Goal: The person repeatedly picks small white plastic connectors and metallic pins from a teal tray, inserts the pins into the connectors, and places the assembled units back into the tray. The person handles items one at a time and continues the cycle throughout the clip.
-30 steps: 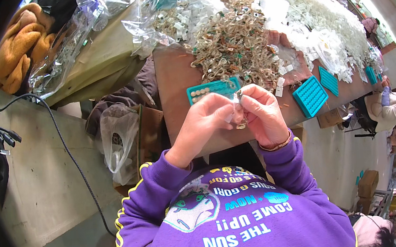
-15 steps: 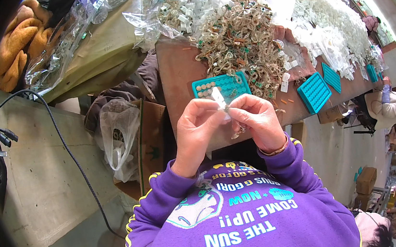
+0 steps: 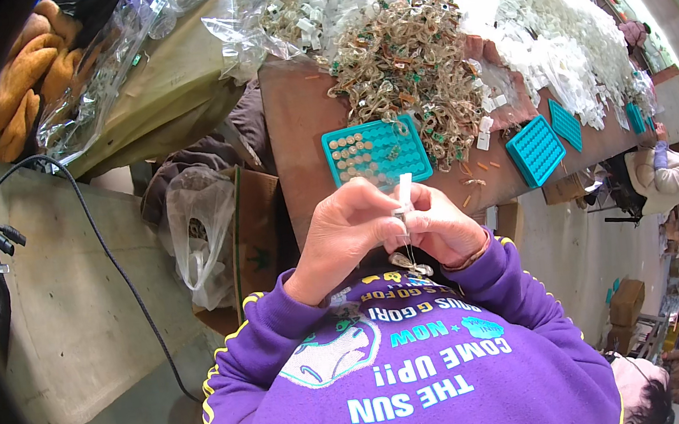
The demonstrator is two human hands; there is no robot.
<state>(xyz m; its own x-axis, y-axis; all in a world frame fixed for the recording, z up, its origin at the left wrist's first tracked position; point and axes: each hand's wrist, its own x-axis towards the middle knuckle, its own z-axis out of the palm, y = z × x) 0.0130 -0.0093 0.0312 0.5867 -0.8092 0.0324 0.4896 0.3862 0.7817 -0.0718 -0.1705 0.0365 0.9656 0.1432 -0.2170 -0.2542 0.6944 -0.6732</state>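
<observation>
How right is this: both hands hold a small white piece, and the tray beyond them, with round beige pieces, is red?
The tray with round beige pieces is teal, not red, as the head view shows. The left hand and right hand do hold the white piece.

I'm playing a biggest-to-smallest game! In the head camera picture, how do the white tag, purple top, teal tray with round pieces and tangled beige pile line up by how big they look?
1. Purple top, though it's close to the camera
2. Tangled beige pile
3. Teal tray
4. White tag
</observation>
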